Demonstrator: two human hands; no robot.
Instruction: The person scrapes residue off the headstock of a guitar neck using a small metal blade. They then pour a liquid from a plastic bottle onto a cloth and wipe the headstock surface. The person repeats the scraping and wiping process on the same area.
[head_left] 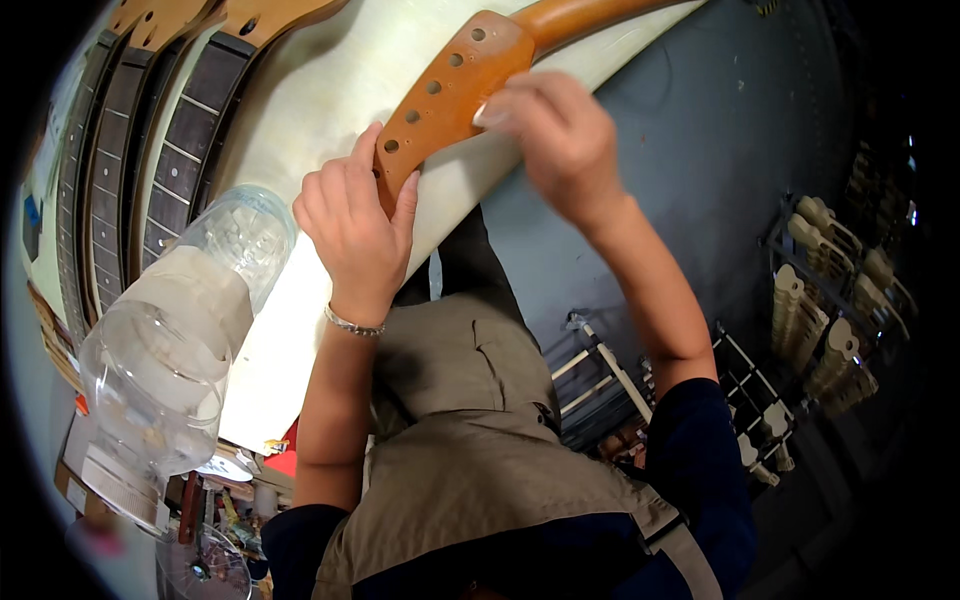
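An orange-brown guitar neck (455, 98) lies on the pale worktop, the back of its headstock showing with a row of round holes. My left hand (350, 225) grips the headstock's near end, thumb on one edge and fingers on the other. Over the headstock's right edge is my right hand (572, 150), slightly smeared by motion, its fingers closed in a pinch. A small white piece (482, 116) pokes out from those fingertips against the wood. Whether it is cloth, paper or a pad I cannot tell.
Several guitar necks with dark fretboards (190, 130) lie at the left of the worktop (265, 385). Nearer stands a large clear plastic jar (150, 370), overlapping another clear container (250, 230). Racks with pale, unfinished necks (835, 350) stand at the right above the grey floor (720, 150).
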